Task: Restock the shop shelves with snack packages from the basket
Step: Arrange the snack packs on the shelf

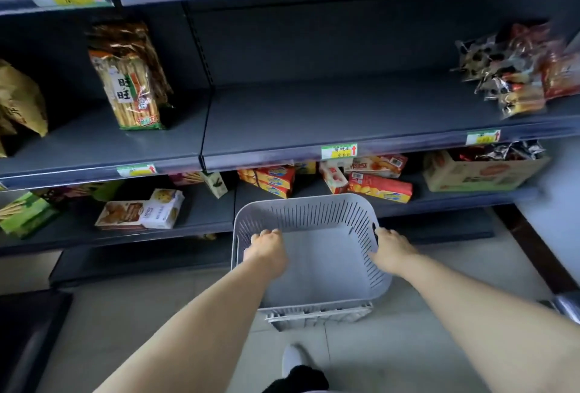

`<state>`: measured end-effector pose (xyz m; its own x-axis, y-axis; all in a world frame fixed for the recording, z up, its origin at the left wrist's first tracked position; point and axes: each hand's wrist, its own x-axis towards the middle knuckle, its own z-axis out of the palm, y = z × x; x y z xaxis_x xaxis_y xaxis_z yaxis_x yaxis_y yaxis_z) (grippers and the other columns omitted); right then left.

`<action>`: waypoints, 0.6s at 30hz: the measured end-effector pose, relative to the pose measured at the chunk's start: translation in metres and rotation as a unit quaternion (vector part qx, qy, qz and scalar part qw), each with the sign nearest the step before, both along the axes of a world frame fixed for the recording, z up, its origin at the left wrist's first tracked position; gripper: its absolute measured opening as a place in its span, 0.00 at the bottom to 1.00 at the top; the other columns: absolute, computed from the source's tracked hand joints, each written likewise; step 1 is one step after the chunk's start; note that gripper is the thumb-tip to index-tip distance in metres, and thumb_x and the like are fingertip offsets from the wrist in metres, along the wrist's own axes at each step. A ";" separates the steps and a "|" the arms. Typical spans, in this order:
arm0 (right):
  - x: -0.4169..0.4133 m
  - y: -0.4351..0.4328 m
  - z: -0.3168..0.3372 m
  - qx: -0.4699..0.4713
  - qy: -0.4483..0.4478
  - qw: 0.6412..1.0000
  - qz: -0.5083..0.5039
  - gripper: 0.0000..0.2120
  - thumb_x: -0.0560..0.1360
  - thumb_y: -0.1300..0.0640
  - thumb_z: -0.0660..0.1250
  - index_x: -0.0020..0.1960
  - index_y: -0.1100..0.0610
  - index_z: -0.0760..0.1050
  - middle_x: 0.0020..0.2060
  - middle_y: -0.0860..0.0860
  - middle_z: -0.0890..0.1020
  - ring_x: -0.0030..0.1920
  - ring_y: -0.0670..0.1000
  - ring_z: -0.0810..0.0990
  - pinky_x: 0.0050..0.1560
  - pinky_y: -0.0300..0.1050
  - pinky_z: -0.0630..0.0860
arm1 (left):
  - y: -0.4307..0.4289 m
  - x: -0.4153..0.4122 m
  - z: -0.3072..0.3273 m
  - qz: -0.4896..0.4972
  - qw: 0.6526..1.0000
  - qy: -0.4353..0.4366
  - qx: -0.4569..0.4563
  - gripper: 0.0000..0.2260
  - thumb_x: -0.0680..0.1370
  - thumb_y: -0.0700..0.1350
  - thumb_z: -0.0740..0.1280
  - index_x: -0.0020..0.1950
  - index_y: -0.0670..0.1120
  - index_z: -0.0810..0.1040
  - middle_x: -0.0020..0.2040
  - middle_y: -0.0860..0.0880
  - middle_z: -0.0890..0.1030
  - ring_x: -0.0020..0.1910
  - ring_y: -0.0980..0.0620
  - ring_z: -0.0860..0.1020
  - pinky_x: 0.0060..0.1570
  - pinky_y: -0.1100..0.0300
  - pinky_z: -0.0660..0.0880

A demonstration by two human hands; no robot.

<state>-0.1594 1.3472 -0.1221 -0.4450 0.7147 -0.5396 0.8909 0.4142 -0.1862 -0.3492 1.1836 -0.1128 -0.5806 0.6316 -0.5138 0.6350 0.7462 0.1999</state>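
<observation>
A grey slotted plastic basket is held tilted above the tiled floor in front of the shelves, and its inside shows no packages. My left hand grips its left rim with the fingers curled over the edge. My right hand grips the right rim at the handle slot. On the middle shelf a tall bag of rice sticks stands at the left and a heap of small wrapped snacks lies at the right.
The lower shelf holds red biscuit boxes, a white cookie box, green boxes and a cardboard carton of packets. A tan bag stands far left. Price tags line the shelf edges. My shoe is on the floor.
</observation>
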 end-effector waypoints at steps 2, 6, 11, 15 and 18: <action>0.004 0.004 -0.017 -0.007 -0.006 1.000 -0.024 0.22 0.77 0.52 0.63 0.69 0.57 0.67 0.65 0.57 0.72 0.66 0.59 0.71 0.64 0.51 0.71 | -0.002 -0.001 -0.018 0.024 1.000 -0.016 0.003 0.24 0.77 0.37 0.58 0.73 0.45 0.66 0.71 0.44 0.67 0.72 0.43 0.64 0.68 0.47 0.68; 0.003 0.004 -0.045 -0.050 0.010 0.994 -0.095 0.23 0.76 0.57 0.65 0.69 0.62 0.65 0.67 0.62 0.71 0.67 0.61 0.71 0.65 0.51 0.70 | -0.013 0.003 -0.038 0.056 0.998 -0.027 -0.009 0.22 0.77 0.37 0.58 0.71 0.44 0.68 0.69 0.44 0.69 0.70 0.43 0.65 0.66 0.48 0.69; -0.006 -0.003 -0.060 -0.081 0.007 0.988 -0.134 0.37 0.78 0.62 0.63 0.78 0.63 0.43 0.73 0.62 0.63 0.70 0.62 0.67 0.65 0.49 0.67 | -0.029 0.009 -0.052 0.128 0.990 -0.041 -0.039 0.19 0.78 0.40 0.59 0.69 0.45 0.69 0.68 0.45 0.70 0.70 0.43 0.66 0.63 0.49 0.69; -0.004 0.010 -0.070 -0.083 0.030 0.982 -0.169 0.35 0.77 0.68 0.60 0.78 0.64 0.44 0.74 0.62 0.64 0.71 0.62 0.67 0.66 0.50 0.66 | -0.038 0.022 -0.057 0.202 0.978 -0.031 -0.031 0.17 0.76 0.39 0.61 0.66 0.43 0.70 0.67 0.45 0.70 0.68 0.42 0.66 0.62 0.48 0.70; 0.006 0.022 -0.078 -0.099 -0.008 0.986 -0.133 0.23 0.77 0.68 0.60 0.71 0.67 0.62 0.68 0.63 0.71 0.66 0.63 0.72 0.63 0.50 0.70 | -0.044 0.046 -0.054 0.282 0.959 -0.014 -0.016 0.18 0.77 0.38 0.59 0.67 0.42 0.69 0.68 0.46 0.68 0.69 0.42 0.64 0.62 0.48 0.69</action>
<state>-0.1532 1.3695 -0.2002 -0.2454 0.6850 -0.6860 0.9669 0.1217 -0.2244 -0.3031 1.1401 -0.1670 -0.8107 0.2047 -0.5485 0.1228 0.9755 0.1826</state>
